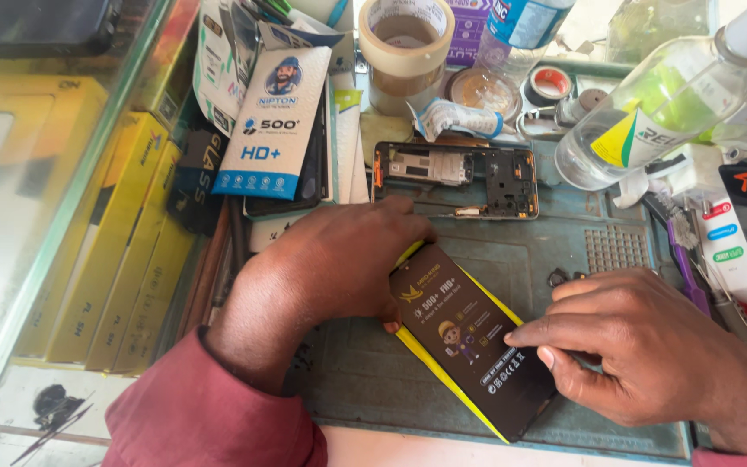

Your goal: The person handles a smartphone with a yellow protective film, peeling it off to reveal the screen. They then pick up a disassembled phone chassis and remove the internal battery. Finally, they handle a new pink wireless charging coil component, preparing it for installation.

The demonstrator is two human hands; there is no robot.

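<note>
A flat dark brown packet with a yellow edge (469,342) lies tilted on the blue-grey work mat (365,380). My left hand (330,264) grips its upper left end, thumb under the edge. My right hand (641,350) rests on its right side, with the index finger and thumb pressing the packet's lower right edge. An opened phone frame (456,179) with bare circuit parts lies just beyond my left hand.
A tape roll (405,50), a clear bottle lying on its side (650,112), a white and blue packet (274,121), small tape rolls and tools crowd the back and right. A glass counter with yellow boxes (123,251) lies to the left.
</note>
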